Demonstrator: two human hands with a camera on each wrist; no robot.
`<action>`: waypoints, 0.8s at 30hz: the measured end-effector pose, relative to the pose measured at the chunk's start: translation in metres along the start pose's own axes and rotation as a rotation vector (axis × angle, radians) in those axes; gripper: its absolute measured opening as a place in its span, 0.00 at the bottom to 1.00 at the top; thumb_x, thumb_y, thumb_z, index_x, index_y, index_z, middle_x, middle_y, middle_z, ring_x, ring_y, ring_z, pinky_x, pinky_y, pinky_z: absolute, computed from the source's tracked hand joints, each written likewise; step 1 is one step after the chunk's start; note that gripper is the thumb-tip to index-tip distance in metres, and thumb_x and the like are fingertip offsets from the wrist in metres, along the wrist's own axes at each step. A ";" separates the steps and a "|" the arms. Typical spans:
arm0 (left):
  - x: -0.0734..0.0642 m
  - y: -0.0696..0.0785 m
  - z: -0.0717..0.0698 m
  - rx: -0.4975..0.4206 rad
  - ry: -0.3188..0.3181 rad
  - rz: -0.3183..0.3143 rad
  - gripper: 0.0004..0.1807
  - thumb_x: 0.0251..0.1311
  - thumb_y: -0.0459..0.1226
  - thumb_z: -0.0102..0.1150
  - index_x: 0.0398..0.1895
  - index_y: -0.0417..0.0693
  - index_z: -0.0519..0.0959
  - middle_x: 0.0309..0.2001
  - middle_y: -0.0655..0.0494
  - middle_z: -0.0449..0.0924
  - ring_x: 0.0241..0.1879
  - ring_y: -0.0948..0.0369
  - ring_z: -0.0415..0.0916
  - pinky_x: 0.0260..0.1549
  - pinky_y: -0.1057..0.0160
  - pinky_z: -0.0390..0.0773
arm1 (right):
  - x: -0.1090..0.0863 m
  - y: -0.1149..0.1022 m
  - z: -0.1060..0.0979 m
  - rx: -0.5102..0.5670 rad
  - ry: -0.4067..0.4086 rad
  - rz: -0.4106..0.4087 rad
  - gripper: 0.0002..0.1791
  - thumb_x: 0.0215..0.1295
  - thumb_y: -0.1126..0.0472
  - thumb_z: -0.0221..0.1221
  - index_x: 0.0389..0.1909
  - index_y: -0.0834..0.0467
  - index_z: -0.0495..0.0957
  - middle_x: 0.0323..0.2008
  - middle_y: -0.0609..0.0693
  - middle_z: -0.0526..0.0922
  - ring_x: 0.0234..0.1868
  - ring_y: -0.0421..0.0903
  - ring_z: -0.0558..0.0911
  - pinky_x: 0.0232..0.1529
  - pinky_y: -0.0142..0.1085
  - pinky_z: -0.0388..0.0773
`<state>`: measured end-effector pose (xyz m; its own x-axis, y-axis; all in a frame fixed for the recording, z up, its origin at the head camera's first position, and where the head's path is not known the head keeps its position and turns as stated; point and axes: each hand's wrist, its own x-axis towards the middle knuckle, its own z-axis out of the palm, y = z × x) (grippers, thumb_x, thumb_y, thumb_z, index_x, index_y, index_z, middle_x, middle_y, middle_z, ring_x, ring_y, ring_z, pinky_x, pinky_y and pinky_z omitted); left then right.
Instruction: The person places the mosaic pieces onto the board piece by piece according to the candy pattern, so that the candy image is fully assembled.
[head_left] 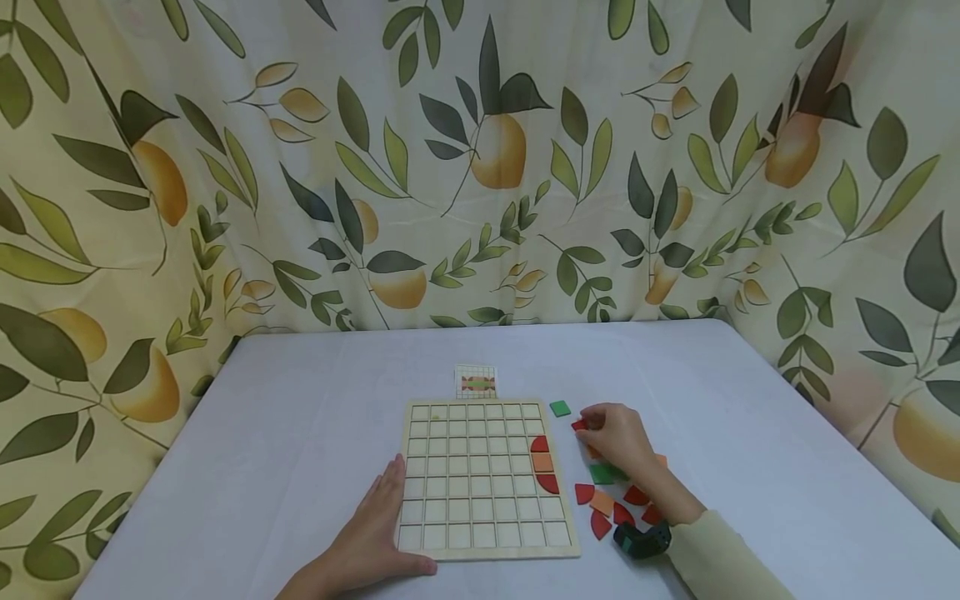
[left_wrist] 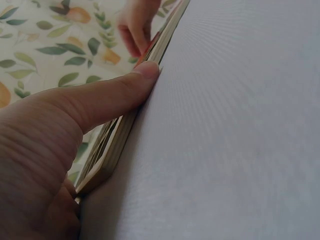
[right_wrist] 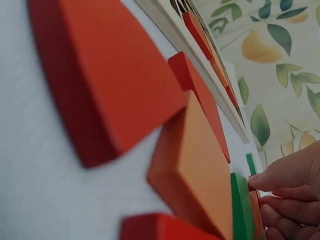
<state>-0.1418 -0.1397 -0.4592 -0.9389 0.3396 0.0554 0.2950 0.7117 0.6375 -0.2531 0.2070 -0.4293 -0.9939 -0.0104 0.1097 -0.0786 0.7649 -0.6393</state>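
Observation:
A wooden grid board [head_left: 480, 487] lies on the white table. Its right column holds an orange square tile [head_left: 542, 462] with a red quarter-circle tile [head_left: 539, 444] above it and another red quarter-circle [head_left: 548, 483] below. My left hand [head_left: 375, 525] rests against the board's lower left corner, fingers along the left edge; in the left wrist view its straight thumb [left_wrist: 115, 95] touches the front edge. Right of the board, my right hand [head_left: 618, 437] pinches a red tile [head_left: 578, 425] between thumb and fingers. The hand hides part of that tile.
Loose red, orange and green tiles lie right of the board, among them a green one [head_left: 602, 474] and an orange one [head_left: 602, 502]. One green tile [head_left: 560, 408] sits near the top right corner. Behind the board lies a pattern card [head_left: 476, 373]. A leaf-print curtain [head_left: 480, 242] hangs behind.

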 end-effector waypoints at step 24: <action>-0.001 -0.001 0.000 -0.004 0.003 0.005 0.74 0.27 0.67 0.67 0.70 0.35 0.39 0.71 0.43 0.37 0.70 0.52 0.35 0.61 0.70 0.29 | -0.007 -0.024 0.008 0.026 -0.029 -0.005 0.17 0.52 0.64 0.65 0.44 0.66 0.80 0.39 0.55 0.82 0.39 0.49 0.76 0.38 0.41 0.79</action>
<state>-0.1414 -0.1406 -0.4601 -0.9381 0.3409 0.0608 0.2987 0.7077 0.6402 -0.2447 0.1835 -0.4203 -0.9953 -0.0339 0.0911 -0.0857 0.7476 -0.6586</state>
